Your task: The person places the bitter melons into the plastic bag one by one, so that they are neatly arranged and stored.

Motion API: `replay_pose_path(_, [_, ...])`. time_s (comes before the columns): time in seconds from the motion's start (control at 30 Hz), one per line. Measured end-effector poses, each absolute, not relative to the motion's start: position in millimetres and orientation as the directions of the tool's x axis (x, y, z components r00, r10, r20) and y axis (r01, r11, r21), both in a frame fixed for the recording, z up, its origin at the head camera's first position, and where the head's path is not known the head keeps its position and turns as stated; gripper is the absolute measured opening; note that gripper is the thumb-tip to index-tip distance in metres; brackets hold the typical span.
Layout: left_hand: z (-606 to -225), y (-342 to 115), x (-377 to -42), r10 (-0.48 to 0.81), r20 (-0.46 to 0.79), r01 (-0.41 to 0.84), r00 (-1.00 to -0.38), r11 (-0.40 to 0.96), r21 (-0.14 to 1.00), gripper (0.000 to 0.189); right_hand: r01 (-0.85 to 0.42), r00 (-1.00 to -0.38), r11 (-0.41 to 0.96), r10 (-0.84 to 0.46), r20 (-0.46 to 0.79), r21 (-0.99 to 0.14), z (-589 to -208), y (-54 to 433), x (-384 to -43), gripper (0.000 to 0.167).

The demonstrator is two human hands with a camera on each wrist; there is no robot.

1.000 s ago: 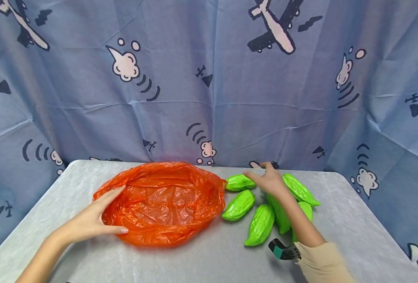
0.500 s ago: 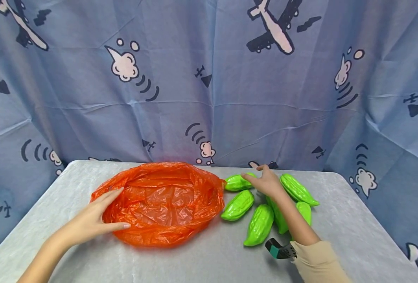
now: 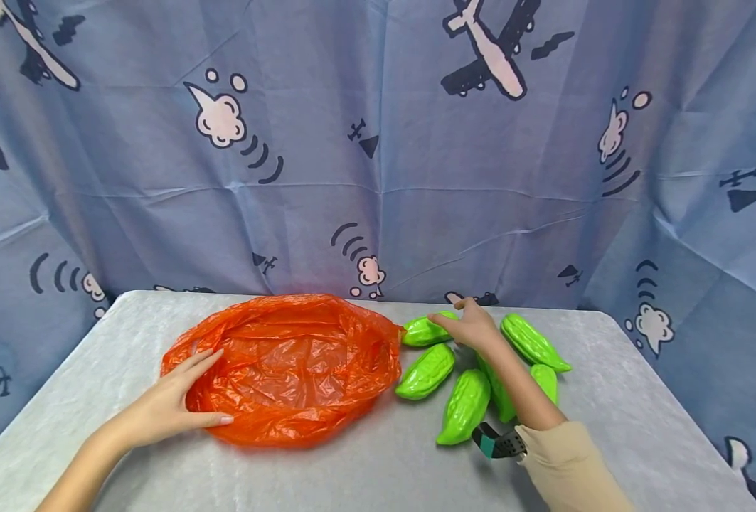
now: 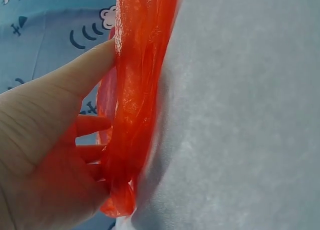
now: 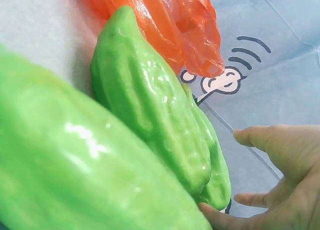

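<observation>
An orange-red plastic bag (image 3: 301,370) lies with its mouth spread wide on the left half of the table. My left hand (image 3: 156,412) rests at the bag's left side, thumb and fingers spread. In the left wrist view the thumb touches the bag's rim (image 4: 135,89), and the other fingers show partly through the plastic. My right hand (image 3: 476,331) hovers over the far green bitter melon (image 3: 419,332), fingers extended and apart. From the right wrist, this hand (image 5: 290,175) appears beside the melons, its lower finger close to one; contact is unclear.
Several more bitter melons lie about the right arm: one near the bag (image 3: 425,372), one in front (image 3: 464,407), one at the right (image 3: 534,341). My right forearm partly covers others. A black band (image 3: 499,442) is at the right wrist. A patterned blue curtain (image 3: 378,156) hangs behind the table.
My right hand has shifted slightly left and lower over the far bitter melon. The left hand has barely moved, and the whole view has drifted a little.
</observation>
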State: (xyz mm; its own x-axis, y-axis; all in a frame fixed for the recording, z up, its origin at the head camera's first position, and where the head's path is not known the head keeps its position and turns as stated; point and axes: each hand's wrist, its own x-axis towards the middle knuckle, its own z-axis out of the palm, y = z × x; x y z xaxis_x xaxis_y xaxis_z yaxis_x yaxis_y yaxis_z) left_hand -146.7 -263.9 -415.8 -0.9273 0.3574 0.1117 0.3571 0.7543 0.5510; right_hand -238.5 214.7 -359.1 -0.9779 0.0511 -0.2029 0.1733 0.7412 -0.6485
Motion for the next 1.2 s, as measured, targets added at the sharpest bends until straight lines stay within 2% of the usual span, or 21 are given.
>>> replay_pose_path(0.43, [-423,-270,-148,0.383,0.103,0.369,-0.918,0.728,0.578,0.101,0.27,-0.951,0.686,0.081,-0.299,-0.676,-360,206,-243,0.083])
replay_pose_path(0.77, [-425,-271,-149,0.39,0.091,0.367,-0.916,0.728,0.579,0.102,0.243,-0.968,0.642,0.111,-0.226,-0.727,-366,194,-244,0.091])
replay_pose_path(1.2, [-426,-270,-149,0.391,0.091,0.369,-0.916,0.731,0.574,0.103,0.252,-0.968,0.676,0.179,-0.178,-0.693,-367,184,-252,0.077])
